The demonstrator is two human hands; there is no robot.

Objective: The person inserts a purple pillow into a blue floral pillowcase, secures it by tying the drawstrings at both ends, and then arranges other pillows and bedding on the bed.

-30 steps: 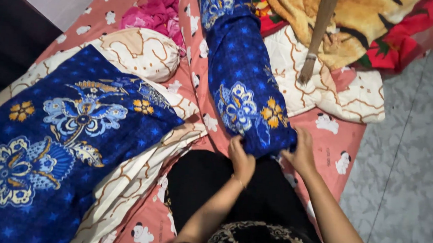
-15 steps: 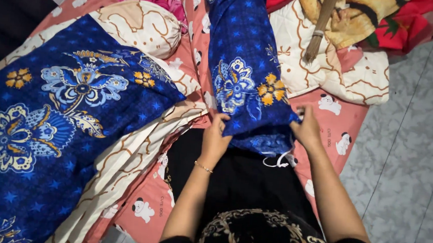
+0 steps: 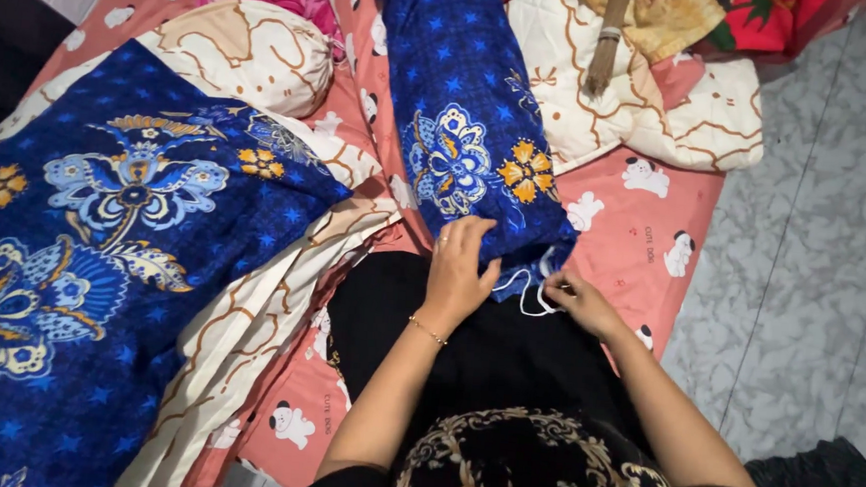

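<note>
Step in hand, as judged: the open end of the long blue floral-print fabric bolster cover [image 3: 464, 145] is being closed with its thin white drawstring cord [image 3: 528, 297]. The bolster is laid lengthwise on the pink cartoon-dog-print bed sheet [image 3: 643, 246], its near end just above the black-clad lap. The left hand [image 3: 460, 267] is spread flat, fingers loosely open, and pressed on the gathered cover end; nothing is gripped. The right hand [image 3: 575, 297] is pinched shut on the cord (loop seen hanging between both hands). The next move is judged to call for a steady pull on the cord while the gathered cloth is held down. A large blue floral-print pillow [image 3: 102, 243] is lying well to the left.
</note>
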